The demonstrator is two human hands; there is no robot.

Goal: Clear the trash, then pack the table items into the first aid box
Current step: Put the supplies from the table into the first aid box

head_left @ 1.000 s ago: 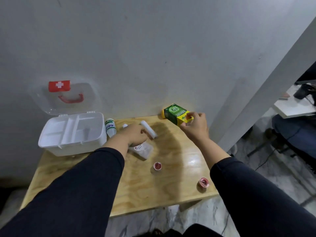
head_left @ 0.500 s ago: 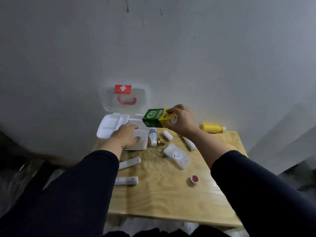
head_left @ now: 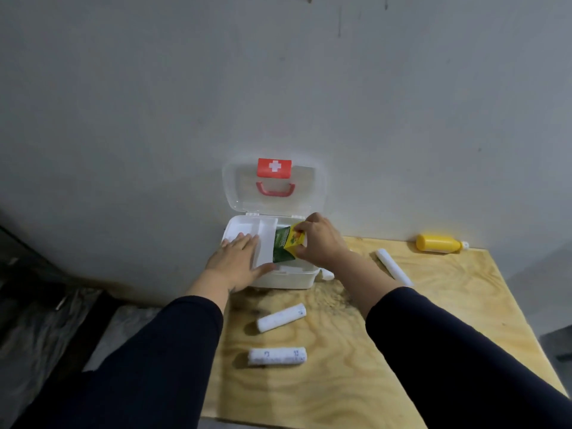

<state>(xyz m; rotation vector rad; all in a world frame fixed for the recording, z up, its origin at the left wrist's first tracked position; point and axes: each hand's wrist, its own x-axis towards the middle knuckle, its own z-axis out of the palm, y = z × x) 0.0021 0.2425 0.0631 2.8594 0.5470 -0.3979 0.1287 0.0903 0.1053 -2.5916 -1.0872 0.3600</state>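
- My right hand has its fingers closed around a small green and yellow cardboard box, gripping it at the yellow end.
- That cardboard box is tilted, green end down, inside the open right-hand part of the white plastic first aid box.
- My left hand lies flat, fingers spread and holding nothing, on the white divided tray in the left part of the first aid box, with the thumb along the front rim.
- The clear lid, with a red cross label and a red handle, stands upright against the grey wall.
- The first aid box sits at the back left corner of the light plywood surface.
- Two white rolled bandages lie in front of the box, one nearer me than the other.
- A third white roll lies to the right of my right forearm.
- A yellow plastic bottle lies on its side near the wall, well apart from the box.
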